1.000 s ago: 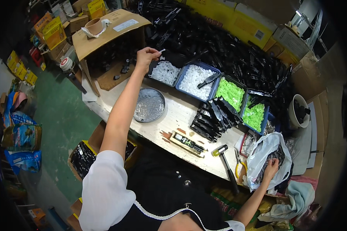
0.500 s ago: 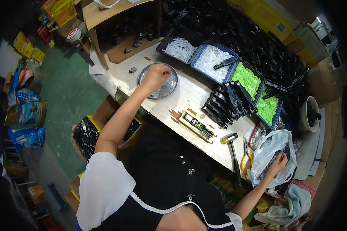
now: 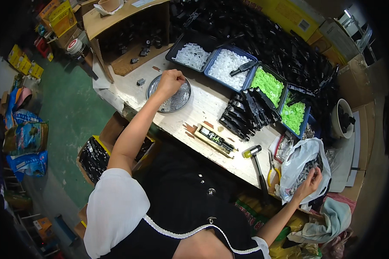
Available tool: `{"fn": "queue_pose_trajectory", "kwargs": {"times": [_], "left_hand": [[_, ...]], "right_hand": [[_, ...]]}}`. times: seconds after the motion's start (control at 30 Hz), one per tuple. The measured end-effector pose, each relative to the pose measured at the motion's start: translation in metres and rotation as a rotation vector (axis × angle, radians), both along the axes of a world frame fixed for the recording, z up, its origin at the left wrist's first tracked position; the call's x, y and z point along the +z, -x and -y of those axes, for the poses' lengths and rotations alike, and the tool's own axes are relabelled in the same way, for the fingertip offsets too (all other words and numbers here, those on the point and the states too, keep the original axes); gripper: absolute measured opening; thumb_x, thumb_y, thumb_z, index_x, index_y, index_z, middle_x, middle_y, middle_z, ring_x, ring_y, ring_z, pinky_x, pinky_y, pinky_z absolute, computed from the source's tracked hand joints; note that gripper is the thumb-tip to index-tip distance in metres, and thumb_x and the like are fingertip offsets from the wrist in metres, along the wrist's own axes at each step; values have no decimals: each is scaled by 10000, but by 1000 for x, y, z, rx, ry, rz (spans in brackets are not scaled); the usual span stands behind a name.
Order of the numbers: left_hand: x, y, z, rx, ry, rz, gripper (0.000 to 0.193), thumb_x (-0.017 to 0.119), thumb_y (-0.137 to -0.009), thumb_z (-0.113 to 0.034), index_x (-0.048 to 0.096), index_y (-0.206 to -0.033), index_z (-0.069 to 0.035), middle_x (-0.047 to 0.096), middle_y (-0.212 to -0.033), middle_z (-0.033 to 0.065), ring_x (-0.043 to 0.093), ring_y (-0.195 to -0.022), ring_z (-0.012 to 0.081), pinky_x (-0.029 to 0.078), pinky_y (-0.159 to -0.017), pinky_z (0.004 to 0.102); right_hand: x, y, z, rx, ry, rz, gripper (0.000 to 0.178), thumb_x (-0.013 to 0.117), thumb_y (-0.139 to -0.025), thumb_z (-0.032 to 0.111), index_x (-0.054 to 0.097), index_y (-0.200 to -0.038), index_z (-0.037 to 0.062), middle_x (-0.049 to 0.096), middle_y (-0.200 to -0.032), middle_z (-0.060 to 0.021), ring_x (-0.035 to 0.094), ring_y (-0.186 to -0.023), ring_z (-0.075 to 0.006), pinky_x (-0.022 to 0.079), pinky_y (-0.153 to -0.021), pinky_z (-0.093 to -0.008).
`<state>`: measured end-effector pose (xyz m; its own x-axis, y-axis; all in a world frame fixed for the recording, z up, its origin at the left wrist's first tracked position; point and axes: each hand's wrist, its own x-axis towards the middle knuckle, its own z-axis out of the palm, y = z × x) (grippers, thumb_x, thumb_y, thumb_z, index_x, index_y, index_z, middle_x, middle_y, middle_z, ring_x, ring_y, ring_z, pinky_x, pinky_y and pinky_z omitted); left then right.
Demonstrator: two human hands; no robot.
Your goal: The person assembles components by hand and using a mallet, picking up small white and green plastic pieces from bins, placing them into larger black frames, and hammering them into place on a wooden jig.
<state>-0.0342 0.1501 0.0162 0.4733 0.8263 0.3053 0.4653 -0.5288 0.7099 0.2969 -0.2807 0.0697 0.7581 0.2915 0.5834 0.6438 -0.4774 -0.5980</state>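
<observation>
My left hand [image 3: 172, 83] is over a round metal dish [image 3: 150, 91] of small shiny metal pieces, its fingertips pinched together. Anything between them is too small to name. At the far right, my right hand [image 3: 307, 186] is at the mouth of a white plastic bag [image 3: 291, 163] of small grey parts. Its fingers are bent closed near the parts, and what they hold cannot be made out. Between the hands, a narrow block-shaped fixture [image 3: 215, 141] holds a black assembly with green bits. Beside it lie a yellow-headed hammer [image 3: 259, 169] and yellow-handled pliers [image 3: 271, 172].
Bins of white pieces [image 3: 227, 67] and green pieces [image 3: 267, 86] line the bench's far side, before a heap of black parts [image 3: 263, 43]. Several black parts [image 3: 251, 110] stand in a row. A small metal block [image 3: 141, 81] sits left of the dish.
The whole view has shifted slightly. My left hand has risen a little toward the dish's far side. My right hand has drawn back slightly, uncovering more grey parts in the bag.
</observation>
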Motion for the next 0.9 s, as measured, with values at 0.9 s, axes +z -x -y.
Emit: {"fn": "queue_pose_trajectory", "kwargs": {"times": [0.9], "left_hand": [[102,-49,107,-424,-45,648,178,666,-708,57,658,-879,9,638,-805,83,568,-702,139,437,-619,225]], "right_hand": [[66,138,-197,821,-1,302,238,632,-670,-7,622,-890,83,539,-809,-15,481,-705,-167,305,-657,-313]]}}
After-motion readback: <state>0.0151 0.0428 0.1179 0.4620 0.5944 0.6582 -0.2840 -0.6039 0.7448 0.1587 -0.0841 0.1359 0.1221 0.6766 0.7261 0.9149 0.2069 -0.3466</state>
